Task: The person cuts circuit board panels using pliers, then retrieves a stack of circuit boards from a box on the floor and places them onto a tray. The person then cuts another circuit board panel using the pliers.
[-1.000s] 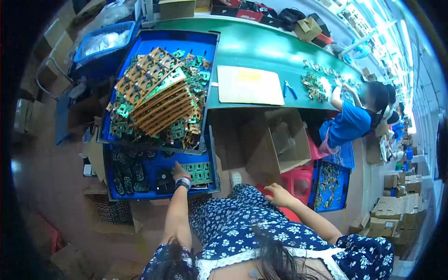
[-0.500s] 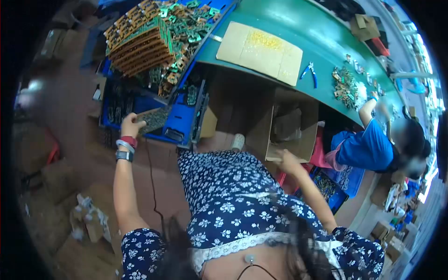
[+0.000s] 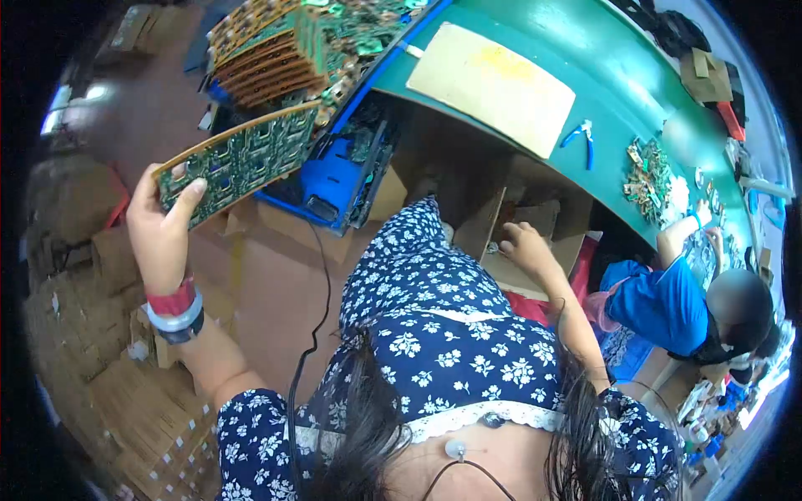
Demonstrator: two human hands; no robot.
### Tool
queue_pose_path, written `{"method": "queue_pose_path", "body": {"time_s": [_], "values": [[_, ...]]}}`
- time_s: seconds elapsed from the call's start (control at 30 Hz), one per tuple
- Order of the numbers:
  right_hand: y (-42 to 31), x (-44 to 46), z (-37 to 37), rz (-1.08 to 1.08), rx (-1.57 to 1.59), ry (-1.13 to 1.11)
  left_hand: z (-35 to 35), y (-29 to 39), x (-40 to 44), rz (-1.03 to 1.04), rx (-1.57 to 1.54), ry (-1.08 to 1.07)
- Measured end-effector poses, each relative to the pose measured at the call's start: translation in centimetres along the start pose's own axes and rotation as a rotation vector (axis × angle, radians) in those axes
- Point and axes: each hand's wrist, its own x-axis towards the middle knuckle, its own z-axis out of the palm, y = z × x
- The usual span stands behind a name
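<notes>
My left hand [image 3: 167, 213] grips one end of a long green circuit board panel [image 3: 251, 159], thumb on its face and fingers behind. The panel is tilted up, with rows of parts and cut-outs showing. Its far end is near a stack of brown-edged circuit board panels [image 3: 271, 71]. Below it is a blue bin [image 3: 332, 179] with dark boards inside. My right hand [image 3: 528, 250] is over an open cardboard box [image 3: 478, 224], fingers apart and slightly bent, with nothing visible in them. The bottom of the box is partly hidden by that hand.
On the green table [image 3: 535, 33] lie a flat cardboard sheet [image 3: 493, 92], blue-handled pliers [image 3: 581, 144] and a heap of small boards [image 3: 647, 179]. A person in blue [image 3: 660, 309] works at the right. A black cable [image 3: 322, 309] hangs beside my lap.
My left hand has lifted the circuit board panel out of the blue bin area and moved it left, turning its face toward me. My right hand has moved slightly up, over the box.
</notes>
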Motion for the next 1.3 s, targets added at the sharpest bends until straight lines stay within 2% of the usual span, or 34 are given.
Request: {"method": "queue_pose_path", "body": {"time_s": [0.07,0.17,0.2,0.27,0.3,0.33,0.4,0.47,0.5,0.57,0.6,0.7,0.83,0.97,1.13,1.2,1.3], "values": [[-0.3,0.9,-0.2,-0.047,0.079,-0.049,2.8,1.5,1.8,0.063,-0.121,-0.028],[-0.4,2.2,-1.8,0.056,0.085,-0.061,8.3,3.6,6.5,0.191,-0.352,-0.099],[-0.2,2.8,-2.4,0.097,0.101,-0.028,10.7,3.6,8.1,0.148,-0.419,-0.158],[0.4,4.5,-4.2,0.231,0.258,0.27,15.4,4.2,11.3,0.062,-0.541,-0.283],[0.6,5.1,-5.0,0.294,0.327,0.418,17.4,4.7,12.5,0.094,-0.562,-0.318],[1.4,6.2,-6.0,0.328,0.331,0.441,19.5,5.5,13.8,0.054,-0.658,-0.404],[3.3,9.1,-7.6,0.585,0.299,0.745,22.8,6.8,15.7,0.013,-0.754,-0.513],[5.1,12.7,-9.3,0.727,0.314,0.835,25.7,8.0,17.5,-0.096,-0.789,-0.647],[6.3,14.8,-10.0,0.75,0.324,0.842,26.8,8.6,18.3,-0.152,-0.8,-0.711],[8.0,18.2,-10.7,1.02,0.409,0.811,28.6,10.0,19.7,-0.172,-0.825,-0.78],[7.3,18.7,-11.2,1.033,0.42,0.816,29.4,10.4,20.2,-0.196,-0.857,-0.823],[5.8,19.6,-13.4,1.197,0.344,0.544,31.6,11.2,22.1,-0.232,-0.902,-0.905],[8.2,18.0,-12.1,1.117,0.279,0.556,34.5,12.0,24.1,-0.263,-0.958,-1.011],[7.9,17.0,-10.8,1.166,0.181,0.648,36.5,13.8,26.4,-0.29,-0.939,-1.143],[8.0,18.6,-9.9,1.142,0.018,0.66,36.6,17.5,28.1,-0.33,-0.933,-1.271],[8.8,19.4,-9.3,1.079,-0.231,0.728,37.0,16.9,28.9,-0.355,-0.951,-1.244],[11.6,20.5,-7.2,1.02,-0.195,0.803,38.0,15.0,30.3,-0.304,-0.835,-1.274]]}}
